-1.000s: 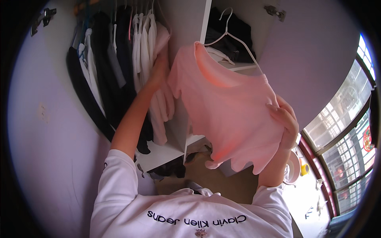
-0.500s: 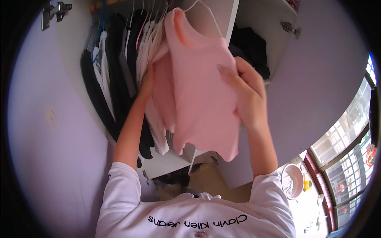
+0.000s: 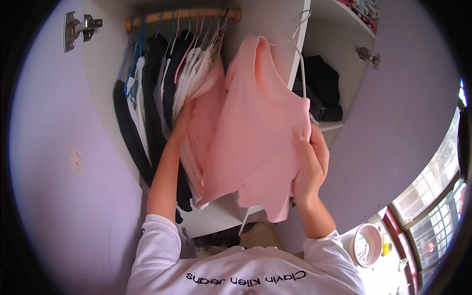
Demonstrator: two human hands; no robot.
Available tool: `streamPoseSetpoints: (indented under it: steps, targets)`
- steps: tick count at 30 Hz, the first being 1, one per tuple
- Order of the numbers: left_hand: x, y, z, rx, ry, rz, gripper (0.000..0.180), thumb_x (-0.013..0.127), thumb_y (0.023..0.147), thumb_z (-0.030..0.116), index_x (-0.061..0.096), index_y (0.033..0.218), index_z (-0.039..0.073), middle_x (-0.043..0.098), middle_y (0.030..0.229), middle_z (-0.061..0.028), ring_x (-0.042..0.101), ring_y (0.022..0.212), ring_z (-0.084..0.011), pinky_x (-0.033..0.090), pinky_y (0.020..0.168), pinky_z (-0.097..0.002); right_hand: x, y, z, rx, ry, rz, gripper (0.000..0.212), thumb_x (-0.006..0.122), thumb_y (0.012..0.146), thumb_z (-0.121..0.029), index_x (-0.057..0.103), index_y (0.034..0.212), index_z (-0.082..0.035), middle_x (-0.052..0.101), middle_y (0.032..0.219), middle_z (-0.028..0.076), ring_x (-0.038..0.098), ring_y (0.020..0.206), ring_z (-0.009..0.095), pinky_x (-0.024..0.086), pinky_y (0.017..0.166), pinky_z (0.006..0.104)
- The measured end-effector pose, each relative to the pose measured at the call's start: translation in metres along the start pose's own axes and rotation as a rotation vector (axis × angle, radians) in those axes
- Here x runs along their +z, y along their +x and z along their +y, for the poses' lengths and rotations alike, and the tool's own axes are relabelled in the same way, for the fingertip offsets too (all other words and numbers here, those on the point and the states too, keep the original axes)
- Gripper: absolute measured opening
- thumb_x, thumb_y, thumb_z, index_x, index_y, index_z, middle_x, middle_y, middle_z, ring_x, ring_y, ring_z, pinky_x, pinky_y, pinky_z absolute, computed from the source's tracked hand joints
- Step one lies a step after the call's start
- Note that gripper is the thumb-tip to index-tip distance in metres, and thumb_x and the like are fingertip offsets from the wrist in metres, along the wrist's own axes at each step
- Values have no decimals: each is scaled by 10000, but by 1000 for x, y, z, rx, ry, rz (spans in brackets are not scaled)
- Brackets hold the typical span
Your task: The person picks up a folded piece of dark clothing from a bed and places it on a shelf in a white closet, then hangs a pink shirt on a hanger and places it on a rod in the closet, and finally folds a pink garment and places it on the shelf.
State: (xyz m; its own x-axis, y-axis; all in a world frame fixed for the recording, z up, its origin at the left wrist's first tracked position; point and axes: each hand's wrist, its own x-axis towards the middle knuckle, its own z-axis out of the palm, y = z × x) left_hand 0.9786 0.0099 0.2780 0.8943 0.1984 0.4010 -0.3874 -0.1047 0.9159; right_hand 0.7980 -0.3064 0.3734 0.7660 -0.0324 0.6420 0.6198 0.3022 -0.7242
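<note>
A pink sleeveless top (image 3: 260, 128) hangs tilted on a white wire hanger (image 3: 303, 73) in front of the open wardrobe. The hanger's hook is off the rod, beside the white partition. My right hand (image 3: 310, 160) is closed on the top's right side, thumb in front and fingers behind. My left hand (image 3: 184, 120) reaches in among the hanging clothes, against another pink garment (image 3: 204, 123) and several white shirts (image 3: 192, 73); its fingers are hidden by cloth.
A wooden rod (image 3: 167, 16) carries several dark and white clothes on hangers. The white partition edge (image 3: 299, 49) stands close to the hanger. Dark folded clothes (image 3: 322, 88) fill a right shelf. Purple doors stand open either side. A basin (image 3: 368, 246) is at lower right.
The pink top's hanger has tipped to the right, and its hook now shows. My right hand is lower in the view. More of the rod has come into view.
</note>
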Motion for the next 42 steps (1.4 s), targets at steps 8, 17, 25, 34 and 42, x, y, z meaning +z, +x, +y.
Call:
streamPoseSetpoints:
  steps: [8,17,25,34,42]
  targets:
    - [17,2,-8,-23,-36,-26,833,234,904,673,298,1418,21,325,1466,-110,302,1352,-234,245,1065,-355,46,112,54,-134,-457,-31,269,504,901,-220,513,813,35,550,718,143,537,683,256,423,648,357]
    - [20,-4,-14,-26,-27,60,739,304,941,585,373,1373,-11,428,1380,-143,391,1277,-195,304,1015,-289,117,211,97,-396,-1016,10,240,442,897,-202,573,851,-7,646,856,212,626,798,391,495,697,477]
    - [18,-15,-37,84,39,-76,622,314,980,447,282,1423,12,308,1469,-120,296,1350,-217,225,1089,-325,115,227,100,-228,-1230,-73,190,449,899,-211,534,1001,-74,637,939,171,632,856,365,513,717,446]
    - [51,-56,-66,215,6,-104,577,519,940,195,268,1405,-36,290,1460,-203,255,1373,-238,194,1109,-305,73,183,162,-304,-928,42,343,497,906,-254,466,1127,7,585,1064,243,572,1002,398,452,850,427]
    - [64,-136,-106,53,-30,-75,563,585,898,165,345,1375,-14,392,1399,-167,391,1283,-234,303,1048,-309,11,16,252,49,-535,-41,240,494,901,-178,547,1053,0,617,851,205,608,796,342,469,744,398]
